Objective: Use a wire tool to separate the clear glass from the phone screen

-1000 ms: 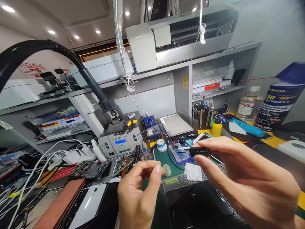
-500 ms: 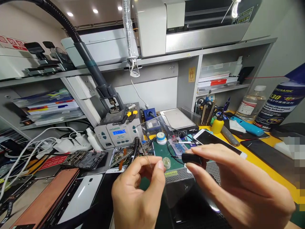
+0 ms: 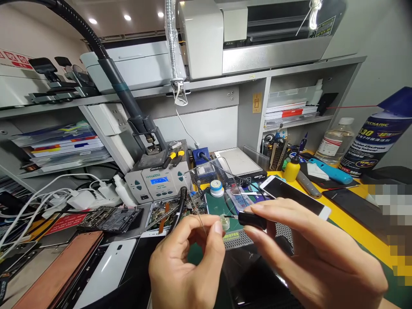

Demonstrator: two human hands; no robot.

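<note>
My left hand (image 3: 189,257) pinches the lower edge of a clear thin sheet (image 3: 198,209) between thumb and forefinger. The sheet is see-through with rounded corners and stands tilted up; the bench shows through it. My right hand (image 3: 309,244) grips a short black brush cap (image 3: 252,220) with thumb and fingertips. Its thin dark brush tip points left, close to the sheet; whether it touches cannot be made out. Behind the fingertips a small clear round pot (image 3: 224,222) sits on the green mat (image 3: 215,206).
A blue-and-white tub (image 3: 216,188) stands on the mat. Behind it is a grey hot-air station (image 3: 161,182). A white phone (image 3: 294,195), a yellow bottle (image 3: 291,170) and a spray can (image 3: 370,141) are to the right. Phone parts and a copper-coloured panel (image 3: 64,270) lie left.
My right hand has moved left, bringing the brush tip nearer the clear sheet. My left hand keeps its pinch on the sheet. The view has shifted slightly.
</note>
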